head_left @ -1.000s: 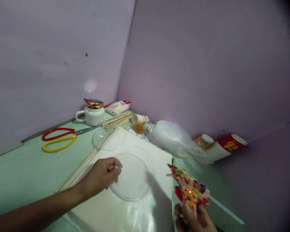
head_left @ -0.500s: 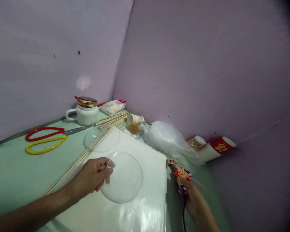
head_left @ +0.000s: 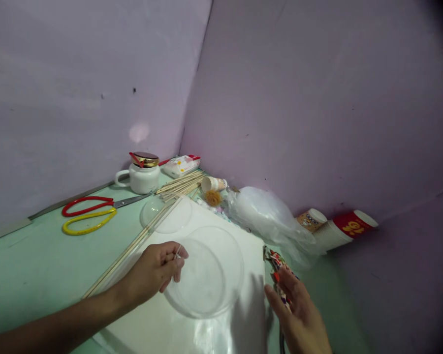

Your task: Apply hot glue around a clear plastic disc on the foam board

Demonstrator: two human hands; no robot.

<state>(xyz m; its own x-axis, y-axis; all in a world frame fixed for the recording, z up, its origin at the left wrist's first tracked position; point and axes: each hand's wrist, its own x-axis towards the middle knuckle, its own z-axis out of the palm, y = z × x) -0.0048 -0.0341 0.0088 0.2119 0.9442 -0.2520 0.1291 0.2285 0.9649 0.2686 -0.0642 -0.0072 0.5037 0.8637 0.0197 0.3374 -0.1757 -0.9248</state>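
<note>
My left hand (head_left: pixel 155 271) is closed in a pinch on the left rim of a clear plastic lid (head_left: pixel 203 274), which is tilted up off a white board (head_left: pixel 177 319). My right hand (head_left: pixel 299 314) rests with fingers stretched out just right of the board's edge, lying against a colourful patterned tool (head_left: pixel 278 268) on the green table; a dark cord runs down from it. A second clear lid (head_left: pixel 166 214) lies flat at the board's far corner, crossed by long wooden sticks (head_left: pixel 133 246).
At the back left lie red and yellow scissors (head_left: pixel 90 215) and a white mug with a gold lid (head_left: pixel 142 173). A bundle of sticks (head_left: pixel 180 184), a tipped paper cup (head_left: pixel 212 184), a clear plastic bag (head_left: pixel 269 216) and stacked paper cups (head_left: pixel 339 227) line the purple wall.
My right hand lowered the colourful tool to the table and opened its fingers over it. My left hand kept its pinch on the clear lid, which tilted slightly.
</note>
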